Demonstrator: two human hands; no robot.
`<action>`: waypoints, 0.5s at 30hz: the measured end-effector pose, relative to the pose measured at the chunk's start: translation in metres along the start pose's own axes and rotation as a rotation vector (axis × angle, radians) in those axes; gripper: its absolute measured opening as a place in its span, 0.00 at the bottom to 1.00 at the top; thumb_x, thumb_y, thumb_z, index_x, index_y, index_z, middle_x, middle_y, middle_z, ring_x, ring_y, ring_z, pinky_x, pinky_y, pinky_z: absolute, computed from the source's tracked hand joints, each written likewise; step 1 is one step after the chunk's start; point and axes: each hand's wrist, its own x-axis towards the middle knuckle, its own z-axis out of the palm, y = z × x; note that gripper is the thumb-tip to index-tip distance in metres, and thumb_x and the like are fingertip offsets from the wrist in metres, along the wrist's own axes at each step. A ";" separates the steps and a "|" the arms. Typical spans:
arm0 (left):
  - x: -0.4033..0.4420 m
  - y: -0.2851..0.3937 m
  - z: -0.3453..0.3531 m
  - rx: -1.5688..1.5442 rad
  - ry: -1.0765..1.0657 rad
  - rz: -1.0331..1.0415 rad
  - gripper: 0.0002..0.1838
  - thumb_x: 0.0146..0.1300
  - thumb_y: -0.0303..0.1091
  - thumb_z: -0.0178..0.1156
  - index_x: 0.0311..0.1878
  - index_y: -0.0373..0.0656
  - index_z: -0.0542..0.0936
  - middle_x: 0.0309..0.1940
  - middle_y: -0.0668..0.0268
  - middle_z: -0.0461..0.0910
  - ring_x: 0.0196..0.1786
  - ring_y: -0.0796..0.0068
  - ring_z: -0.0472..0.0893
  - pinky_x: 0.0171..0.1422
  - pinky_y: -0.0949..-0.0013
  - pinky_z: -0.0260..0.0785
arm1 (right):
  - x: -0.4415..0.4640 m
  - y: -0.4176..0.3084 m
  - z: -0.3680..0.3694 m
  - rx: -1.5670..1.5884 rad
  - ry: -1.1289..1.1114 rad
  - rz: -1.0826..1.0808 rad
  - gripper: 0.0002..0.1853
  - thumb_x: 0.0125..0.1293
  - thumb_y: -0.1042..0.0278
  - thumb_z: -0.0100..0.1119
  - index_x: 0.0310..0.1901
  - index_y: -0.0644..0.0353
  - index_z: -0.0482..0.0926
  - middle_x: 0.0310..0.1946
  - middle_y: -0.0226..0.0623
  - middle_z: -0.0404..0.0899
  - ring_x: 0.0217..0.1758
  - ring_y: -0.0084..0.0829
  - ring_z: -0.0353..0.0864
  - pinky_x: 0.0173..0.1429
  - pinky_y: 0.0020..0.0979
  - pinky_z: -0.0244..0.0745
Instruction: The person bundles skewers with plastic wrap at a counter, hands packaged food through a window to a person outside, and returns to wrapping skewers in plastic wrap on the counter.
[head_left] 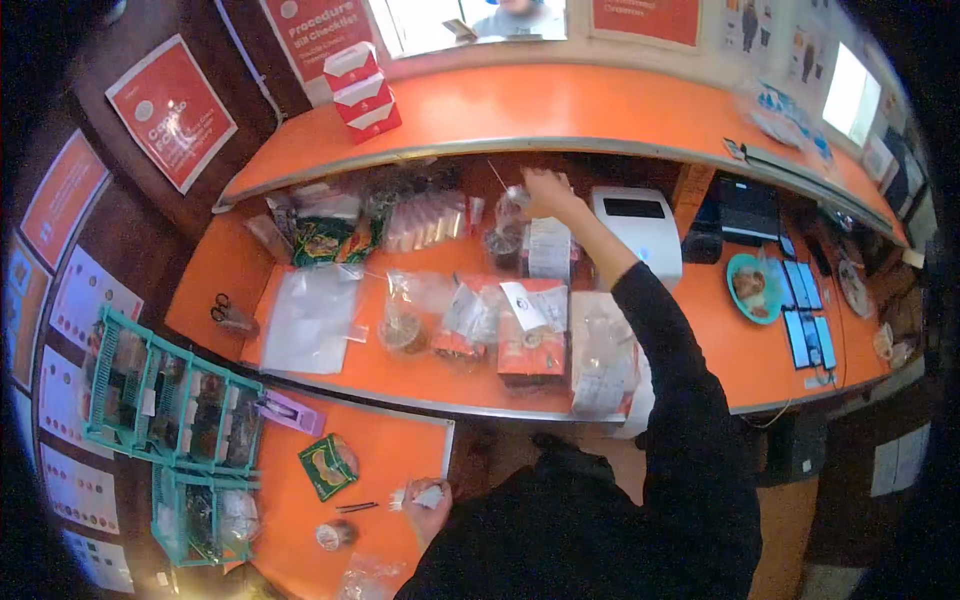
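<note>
My right arm stretches up and across the orange counter (697,365). Under the raised shelf, my right hand (548,192) is closed at the gathered top of a clear plastic bag (515,200). A dark-filled tub (503,242) appears just below it, and a white paper slip (549,250) is beside it. Low in the view, my left hand (428,512) is closed around a crumpled white piece (430,496), too small to identify. Left of that hand lie two thin dark sticks (356,507), a green packet (328,467) and a small round container (334,536).
Bagged orders with slips (603,350), a red box (531,345) and a bagged tub (402,330) line the counter. Teal baskets (170,400) stand left, beside a purple holder (291,411). A white printer (640,230), teal bowl (755,288) and phones (808,338) are right.
</note>
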 end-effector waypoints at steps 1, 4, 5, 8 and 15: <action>0.004 0.000 0.003 -0.007 -0.022 0.017 0.16 0.64 0.34 0.48 0.19 0.47 0.63 0.15 0.71 0.62 0.25 0.75 0.68 0.44 0.64 0.66 | 0.011 0.004 0.008 0.003 0.000 -0.006 0.31 0.43 0.50 0.66 0.46 0.64 0.74 0.47 0.51 0.76 0.52 0.48 0.75 0.56 0.46 0.69; 0.017 -0.006 0.010 0.005 -0.135 0.026 0.15 0.63 0.33 0.48 0.19 0.47 0.63 0.15 0.71 0.62 0.25 0.76 0.68 0.44 0.64 0.66 | 0.040 0.014 0.023 0.218 -0.304 0.059 0.29 0.41 0.50 0.66 0.41 0.64 0.77 0.42 0.53 0.78 0.48 0.49 0.78 0.53 0.43 0.72; 0.021 -0.011 0.013 0.020 -0.171 0.025 0.15 0.63 0.33 0.48 0.19 0.47 0.63 0.15 0.71 0.62 0.25 0.76 0.68 0.44 0.64 0.66 | 0.042 0.015 0.023 0.323 -0.337 -0.038 0.25 0.42 0.51 0.65 0.37 0.64 0.79 0.38 0.54 0.79 0.44 0.49 0.79 0.50 0.42 0.73; 0.037 -0.028 0.025 -0.005 -0.208 -0.020 0.15 0.63 0.32 0.48 0.18 0.48 0.63 0.15 0.71 0.63 0.25 0.76 0.68 0.44 0.63 0.65 | 0.044 0.015 0.024 0.523 -0.401 -0.056 0.17 0.46 0.55 0.62 0.26 0.63 0.81 0.27 0.53 0.80 0.34 0.46 0.81 0.40 0.39 0.75; 0.072 -0.060 0.034 0.081 -0.156 -0.099 0.19 0.63 0.33 0.48 0.14 0.49 0.62 0.13 0.71 0.63 0.23 0.74 0.69 0.44 0.62 0.65 | 0.048 0.013 0.023 0.625 -0.377 -0.153 0.12 0.51 0.63 0.57 0.23 0.65 0.79 0.22 0.40 0.80 0.28 0.32 0.79 0.36 0.34 0.73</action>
